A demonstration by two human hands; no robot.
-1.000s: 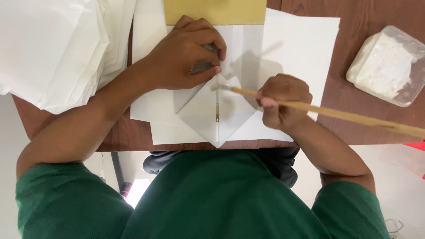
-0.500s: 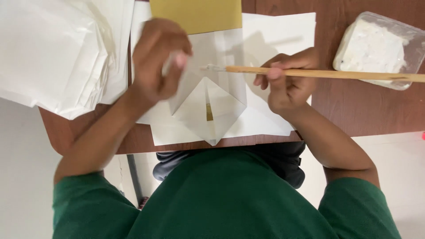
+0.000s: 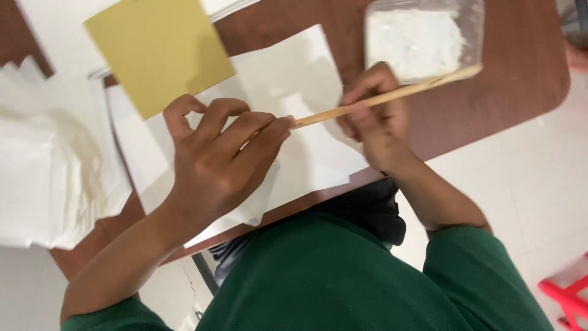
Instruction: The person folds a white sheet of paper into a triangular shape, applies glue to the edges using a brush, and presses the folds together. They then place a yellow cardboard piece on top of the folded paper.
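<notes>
Over the white paper sheet [image 3: 306, 92], the right hand [image 3: 376, 119] grips a wooden stick [image 3: 386, 96] while the left hand [image 3: 223, 156] presses down, fingers loosely curled.

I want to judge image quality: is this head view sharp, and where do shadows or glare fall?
Head view: slight motion blur on the left hand and right hand; soft shadow on the yellow card; the white paper stack is nearly washed out; the wooden stick stays readable.

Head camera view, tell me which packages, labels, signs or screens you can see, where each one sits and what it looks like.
Clear plastic container: far right of the brown table, just beyond the right hand; squarish with rounded corners, holding a white substance.
No labels, signs or screens show.
</notes>
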